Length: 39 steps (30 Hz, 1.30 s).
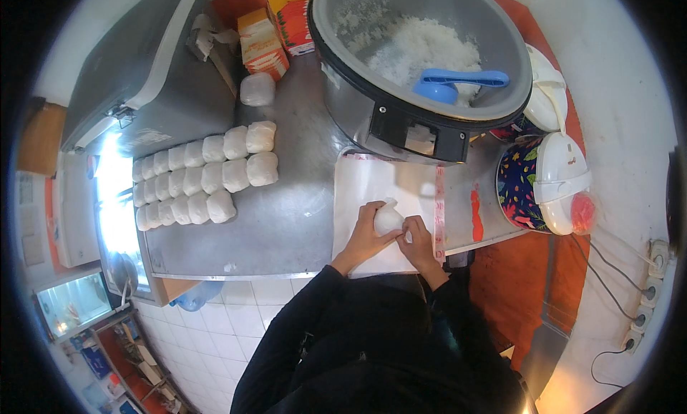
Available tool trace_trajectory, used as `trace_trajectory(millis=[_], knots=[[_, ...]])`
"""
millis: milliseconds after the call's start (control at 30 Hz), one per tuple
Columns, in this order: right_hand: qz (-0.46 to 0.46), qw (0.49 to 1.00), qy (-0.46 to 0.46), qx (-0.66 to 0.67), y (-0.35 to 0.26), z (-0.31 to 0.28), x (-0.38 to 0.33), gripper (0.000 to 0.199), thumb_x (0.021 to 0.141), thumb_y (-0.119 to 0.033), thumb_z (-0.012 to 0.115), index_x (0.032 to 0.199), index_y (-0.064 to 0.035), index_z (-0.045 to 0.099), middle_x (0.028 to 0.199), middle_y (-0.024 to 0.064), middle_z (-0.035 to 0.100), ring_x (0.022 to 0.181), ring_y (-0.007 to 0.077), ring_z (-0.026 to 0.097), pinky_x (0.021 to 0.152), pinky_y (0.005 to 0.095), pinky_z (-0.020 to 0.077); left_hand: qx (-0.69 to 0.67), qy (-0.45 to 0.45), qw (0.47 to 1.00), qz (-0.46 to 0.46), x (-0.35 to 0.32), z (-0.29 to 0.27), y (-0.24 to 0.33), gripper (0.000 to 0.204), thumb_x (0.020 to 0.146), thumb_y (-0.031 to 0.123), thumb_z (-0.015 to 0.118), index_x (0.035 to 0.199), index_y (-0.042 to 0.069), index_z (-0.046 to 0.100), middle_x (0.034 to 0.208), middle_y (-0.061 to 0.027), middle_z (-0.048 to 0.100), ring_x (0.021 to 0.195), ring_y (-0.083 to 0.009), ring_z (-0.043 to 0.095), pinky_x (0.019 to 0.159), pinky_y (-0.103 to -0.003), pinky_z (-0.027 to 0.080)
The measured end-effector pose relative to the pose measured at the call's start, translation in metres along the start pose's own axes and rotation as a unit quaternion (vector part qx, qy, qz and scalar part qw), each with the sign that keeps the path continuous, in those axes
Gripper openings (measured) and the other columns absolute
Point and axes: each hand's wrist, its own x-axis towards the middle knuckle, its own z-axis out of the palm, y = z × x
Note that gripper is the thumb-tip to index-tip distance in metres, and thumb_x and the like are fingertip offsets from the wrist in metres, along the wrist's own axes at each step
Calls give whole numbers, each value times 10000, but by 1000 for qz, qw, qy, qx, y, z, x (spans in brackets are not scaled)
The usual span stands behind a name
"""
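A small white wrapped bundle (388, 217), apparently a portion of rice, is between my two hands over a stack of white sheets (363, 185). My left hand (366, 236) curls around its left side, thumb pressed in near the bottom. At its right lower edge, the fingers of my right hand (418, 244) pinch the wrapping. Similar white bundles (212, 148) stand in three rows on the metal table to the left, and a single bundle (257, 90) sits behind them. Beyond the sheets, a large cooker (422, 135) holds loose white rice (411, 49) and a blue scoop (458, 83).
A grey chest-like box (164, 70) stands at the back left, beside orange cartons (262, 42). On the right are a patterned pot with a white lid (529, 185) and a red strip (476, 213) on the metal table (286, 221). Cords run to wall sockets (649, 292).
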Motion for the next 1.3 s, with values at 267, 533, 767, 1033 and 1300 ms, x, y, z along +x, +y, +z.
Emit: trace_trajectory(millis=[267,533,767,1033,1300], knots=[[106,934,48,337,-90,-33,30,86,949,-76,523,894,-11,512,883,58,551,882,158,549,832,314,442,-598,2,765,-240,-9,3,0,496,801,365,734,1106,21,548,977,-65,607,906,-150,585,798,-287,475],[185,816,20,547,-129,-9,29,233,1024,-272,364,1051,-59,454,1074,69,468,1085,136,420,974,289,318,-350,-59,935,-10,-8,-71,42,491,674,269,821,1022,44,558,930,-56,573,881,-161,561,812,-293,445],[324,808,-95,483,-117,32,29,526,996,-364,447,1395,-124,201,1204,89,391,1136,201,448,982,338,380,-266,-22,956,-119,-23,-99,41,477,666,284,814,993,47,560,1001,-80,618,946,-202,586,861,-332,446],[256,894,-23,368,-114,62,42,598,975,-274,518,1404,-36,176,1238,170,357,1082,257,446,911,368,413,61,224,933,-274,-23,-175,-56,524,705,338,803,998,-20,557,803,-196,661,768,-334,667,699,-391,527],[193,928,-123,294,-117,76,38,597,875,-89,639,1365,-93,299,1157,118,409,952,185,497,803,319,464,389,241,859,-232,-9,-185,-97,618,766,383,725,1198,4,498,1239,-237,499,1227,-326,459,989,-486,378]])
